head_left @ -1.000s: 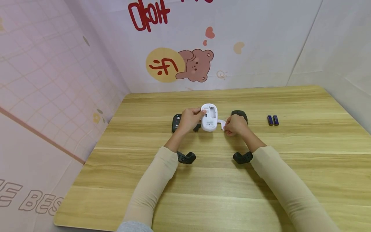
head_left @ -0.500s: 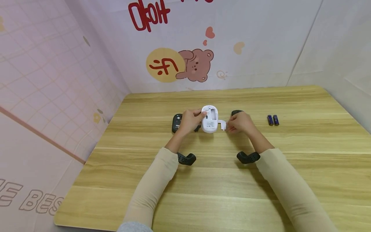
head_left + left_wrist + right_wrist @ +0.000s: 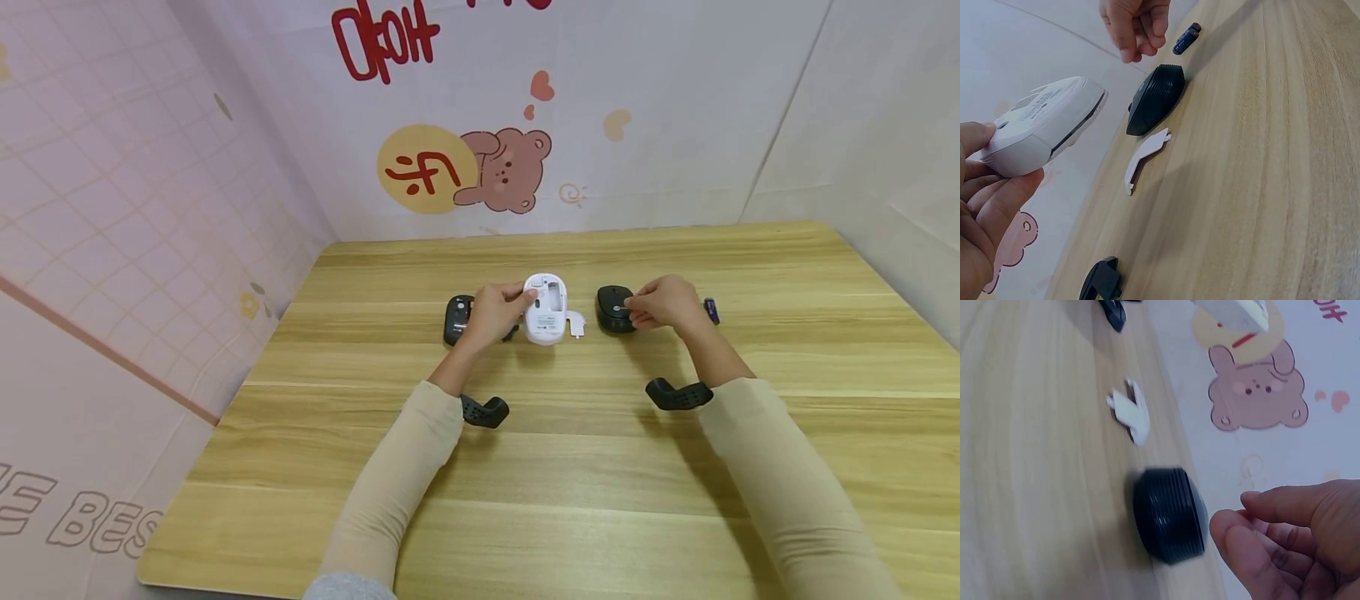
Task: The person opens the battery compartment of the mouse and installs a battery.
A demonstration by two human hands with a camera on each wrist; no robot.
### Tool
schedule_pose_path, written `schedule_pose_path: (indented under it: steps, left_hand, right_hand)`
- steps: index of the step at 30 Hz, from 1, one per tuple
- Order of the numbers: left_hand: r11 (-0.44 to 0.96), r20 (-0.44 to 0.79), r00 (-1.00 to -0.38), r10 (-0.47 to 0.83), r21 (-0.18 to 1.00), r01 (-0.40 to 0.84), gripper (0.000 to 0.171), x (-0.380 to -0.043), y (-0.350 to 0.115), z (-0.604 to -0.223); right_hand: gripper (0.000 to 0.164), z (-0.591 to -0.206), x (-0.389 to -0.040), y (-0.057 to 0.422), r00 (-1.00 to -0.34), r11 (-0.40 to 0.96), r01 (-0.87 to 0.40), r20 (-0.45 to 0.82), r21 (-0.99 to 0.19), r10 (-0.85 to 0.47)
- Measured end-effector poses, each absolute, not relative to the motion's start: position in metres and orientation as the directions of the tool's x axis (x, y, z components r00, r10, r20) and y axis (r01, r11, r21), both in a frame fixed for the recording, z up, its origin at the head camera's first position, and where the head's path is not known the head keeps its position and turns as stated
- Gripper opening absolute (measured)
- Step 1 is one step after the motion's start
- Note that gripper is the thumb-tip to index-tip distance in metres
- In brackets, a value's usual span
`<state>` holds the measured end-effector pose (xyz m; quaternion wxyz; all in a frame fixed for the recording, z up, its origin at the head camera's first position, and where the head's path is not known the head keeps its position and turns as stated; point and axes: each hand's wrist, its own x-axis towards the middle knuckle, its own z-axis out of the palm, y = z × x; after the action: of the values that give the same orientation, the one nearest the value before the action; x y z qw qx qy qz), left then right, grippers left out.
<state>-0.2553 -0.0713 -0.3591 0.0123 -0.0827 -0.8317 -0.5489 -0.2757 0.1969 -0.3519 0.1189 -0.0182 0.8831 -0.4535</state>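
My left hand [image 3: 491,312] grips a white computer mouse [image 3: 546,323] above the table, underside up, thumb on its bottom face. Its battery compartment is uncovered. A thin white battery cover [image 3: 1145,156] lies on the wood beside it. My right hand [image 3: 666,302] hovers over the right side of a black mouse [image 3: 613,310], fingers loosely bent. In the right wrist view nothing sits between its thumb and fingers. Two blue batteries [image 3: 1186,41] lie past that hand; in the head view the hand hides one of them.
Partly behind my left hand lies another black mouse [image 3: 455,321], with a small black cover [image 3: 1100,280] near it. Black wrist mounts [image 3: 483,411] stick out from both forearms. A printed wall cloth [image 3: 675,125] rises behind the table's back edge.
My right hand has let go of the white battery cover, leaving it on the table, and moved right over the black mouse. My left hand still holds the white mouse, nearly unmoved.
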Motion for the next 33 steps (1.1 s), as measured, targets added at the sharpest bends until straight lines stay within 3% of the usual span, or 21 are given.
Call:
schedule_pose_path:
  steps: [6,17,33]
  left_hand:
    - [0.368,0.117,-0.985,0.128,0.917,0.157,0.036,-0.256,-0.073,-0.361]
    - [0.360,0.111,-0.984,0.138,0.920,0.154,0.037,-0.258,-0.075,-0.359]
    - [0.362,0.092,-0.988,0.126,0.923,0.132,0.037,-0.258,-0.076,-0.360]
  right_hand:
    - [0.033,-0.348,-0.276,0.219,-0.983,0.661,0.057,-0.159,-0.748,-0.095]
    - [0.031,-0.349,-0.279,0.263,-0.994,0.892,0.016,-0.103,-0.452,-0.034]
    - [0.042,-0.358,-0.281,0.275,-0.994,0.907,0.022,-0.106,-0.422,-0.026]
